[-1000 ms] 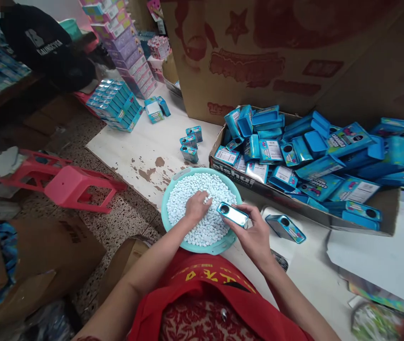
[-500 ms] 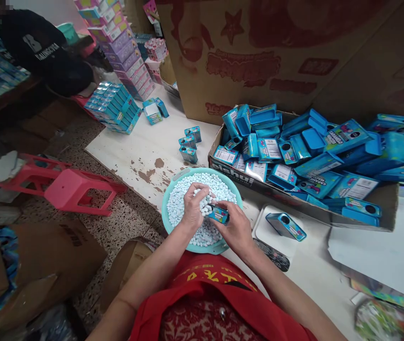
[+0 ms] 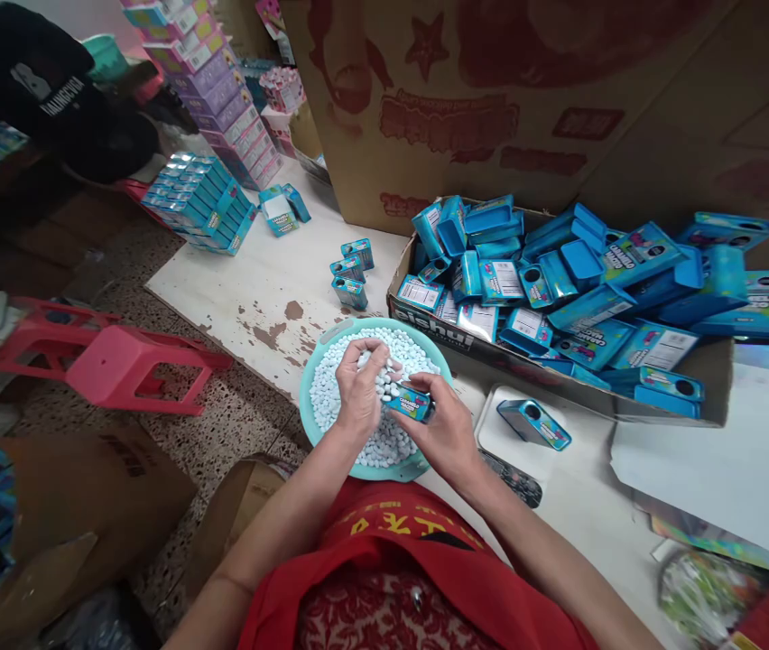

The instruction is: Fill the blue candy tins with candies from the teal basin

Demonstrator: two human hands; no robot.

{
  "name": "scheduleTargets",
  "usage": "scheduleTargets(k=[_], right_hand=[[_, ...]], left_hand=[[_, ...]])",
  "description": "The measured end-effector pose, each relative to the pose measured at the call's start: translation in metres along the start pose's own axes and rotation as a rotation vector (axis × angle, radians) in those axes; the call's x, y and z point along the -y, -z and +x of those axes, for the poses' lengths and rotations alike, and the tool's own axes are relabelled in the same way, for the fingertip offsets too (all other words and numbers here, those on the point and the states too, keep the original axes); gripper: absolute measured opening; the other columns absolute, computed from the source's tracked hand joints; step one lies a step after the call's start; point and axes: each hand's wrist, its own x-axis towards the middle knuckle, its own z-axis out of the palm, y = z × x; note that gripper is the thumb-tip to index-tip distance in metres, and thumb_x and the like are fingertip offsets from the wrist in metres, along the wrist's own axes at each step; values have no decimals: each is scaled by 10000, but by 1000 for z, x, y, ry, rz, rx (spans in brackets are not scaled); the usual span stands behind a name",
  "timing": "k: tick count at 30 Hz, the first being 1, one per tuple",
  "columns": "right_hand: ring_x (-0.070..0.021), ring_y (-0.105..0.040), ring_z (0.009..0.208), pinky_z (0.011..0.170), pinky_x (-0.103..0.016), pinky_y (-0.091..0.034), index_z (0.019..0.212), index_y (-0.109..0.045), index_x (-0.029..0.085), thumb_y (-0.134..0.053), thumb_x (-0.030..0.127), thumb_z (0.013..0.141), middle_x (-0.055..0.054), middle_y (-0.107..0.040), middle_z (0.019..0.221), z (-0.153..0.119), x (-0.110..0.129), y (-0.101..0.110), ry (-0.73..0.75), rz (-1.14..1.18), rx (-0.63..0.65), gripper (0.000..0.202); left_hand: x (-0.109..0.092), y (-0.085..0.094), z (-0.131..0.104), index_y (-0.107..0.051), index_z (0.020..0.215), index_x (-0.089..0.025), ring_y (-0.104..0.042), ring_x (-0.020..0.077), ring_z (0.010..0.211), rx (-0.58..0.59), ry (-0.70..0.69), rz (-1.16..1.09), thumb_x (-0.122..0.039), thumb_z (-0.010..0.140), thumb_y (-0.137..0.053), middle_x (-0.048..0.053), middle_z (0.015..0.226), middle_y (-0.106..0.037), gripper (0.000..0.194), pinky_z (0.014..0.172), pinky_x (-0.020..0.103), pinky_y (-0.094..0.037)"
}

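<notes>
Head cam: my L fingers (image 3: pixel 366 347) cupping candies (image 3: pixel 385 386), R fingers (image 3: pixel 439 390) clamped on Caramelo tin (image 3: pixel 408 403); prob filling, nxt needs aim.

"CARAMELO" marks the blue rectangular box (image 3: pixel 412 403) at centre; "delicious" (in red) the brown cardboard carton (image 3: pixel 493 99), upper right; "B" the black fabric shirt (image 3: pixel 52 99), upper left.

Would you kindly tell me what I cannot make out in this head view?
All in the head view:
Inside of the blue container in the right hand: hidden by its walls and white pellets at the left hand.
Bottom of the bowl: buried under pellets.
Lower containers in the carton: hidden by those on top.
Co-worker: cut off at the upper left corner.
</notes>
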Motion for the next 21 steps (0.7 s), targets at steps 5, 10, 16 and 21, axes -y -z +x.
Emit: scheduleTargets(k=[5,10,16,21], right_hand=[[-236,-615,972,817,-370,-496,1029,-520,232,-656,253,727,-43,-646,1010,1,1,-2,7,24,13,332],[-235,-614,957,824,-372,-492,1040,-529,231,-671,264,726,-48,-642,997,2,5,0,17,30,-10,346],[-255,-617,944,822,-401,-484,1004,-539,239,-687,289,715,-51,-657,986,2,1,1,-10,2,9,328],[-252,-610,948,823,-396,-480,1000,-542,231,-685,269,717,-45,-653,981,1,0,0,-13,9,11,319]], left_hand=[[-1,0,-2,-533,810,-173,-615,109,599,17,-4,2,-303,681,-709,-22,734,-587,254,584,239,-503],[-5,-1,-1,-523,822,-174,-615,109,610,-26,-26,29,-363,700,-689,9,805,-619,280,546,224,-496],[-2,-3,2,-513,790,-173,-521,60,492,-29,-61,51,-374,725,-676,-35,666,-543,266,474,191,-435],[0,-3,0,-499,811,-185,-501,69,467,4,-72,33,-395,766,-642,-47,602,-526,259,444,195,-403]])
